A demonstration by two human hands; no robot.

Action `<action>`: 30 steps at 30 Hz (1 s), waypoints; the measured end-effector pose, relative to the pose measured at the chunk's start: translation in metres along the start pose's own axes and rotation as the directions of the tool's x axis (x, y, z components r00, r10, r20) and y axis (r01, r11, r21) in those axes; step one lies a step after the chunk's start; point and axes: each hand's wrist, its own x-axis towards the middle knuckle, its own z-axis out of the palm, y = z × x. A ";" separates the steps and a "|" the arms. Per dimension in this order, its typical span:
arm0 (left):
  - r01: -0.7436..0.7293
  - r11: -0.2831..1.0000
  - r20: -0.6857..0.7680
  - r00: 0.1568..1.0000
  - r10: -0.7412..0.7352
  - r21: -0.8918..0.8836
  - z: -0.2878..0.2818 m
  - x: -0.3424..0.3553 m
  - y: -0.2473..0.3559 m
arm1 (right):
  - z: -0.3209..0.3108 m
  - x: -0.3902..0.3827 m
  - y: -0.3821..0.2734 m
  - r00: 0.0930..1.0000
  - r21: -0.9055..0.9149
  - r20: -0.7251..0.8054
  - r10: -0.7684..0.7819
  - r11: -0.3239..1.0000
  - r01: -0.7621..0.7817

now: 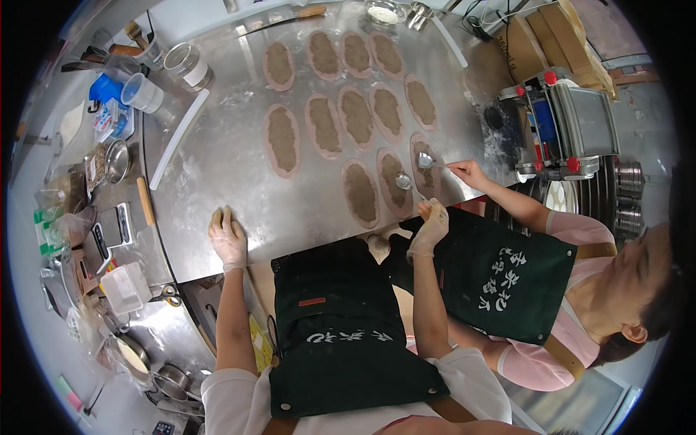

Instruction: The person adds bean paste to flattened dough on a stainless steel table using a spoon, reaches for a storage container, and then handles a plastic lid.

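My right hand [433, 223], in a thin clear glove, grips a metal spoon [403, 180]. The spoon's bowl is over an oval piece of pink dough topped with a grey-brown paste [391, 201], close to the table's front edge. My left hand [227, 238], also gloved, rests flat with fingers stretched out on the steel table [239, 159] near its front edge, holding nothing. A co-worker's bare hand [469, 174] on the right holds another spoon [425, 160] over the adjacent oval, whose paste covers it unevenly. Several more paste-covered ovals [355, 116] lie in rows beyond.
A co-worker in a green apron [500, 275] stands close on my right. A roller machine [573, 123] with red knobs is at the right. White strips [179, 140], a glass jar [190, 67] and plastic cups [141, 92] are at the left. A long knife [283, 19] lies at the back.
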 end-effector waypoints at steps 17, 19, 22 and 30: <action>0.000 1.000 0.010 1.000 0.000 -0.018 0.007 -0.003 -0.006 | -0.047 -0.033 -0.015 0.999 -0.093 -0.018 0.034 0.995 -0.036; 0.003 1.000 0.016 1.000 -0.003 -0.014 0.006 -0.003 -0.004 | -0.049 -0.034 -0.015 1.000 -0.066 -0.014 0.026 0.997 -0.027; 0.015 1.000 0.020 1.000 -0.015 0.000 0.005 -0.004 -0.005 | -0.046 -0.039 -0.016 0.999 -0.070 0.025 0.043 0.997 -0.041; -0.009 1.000 -0.003 1.000 0.009 -0.009 0.004 -0.004 -0.005 | -0.067 -0.041 -0.012 0.998 -0.106 -0.041 0.053 0.993 -0.057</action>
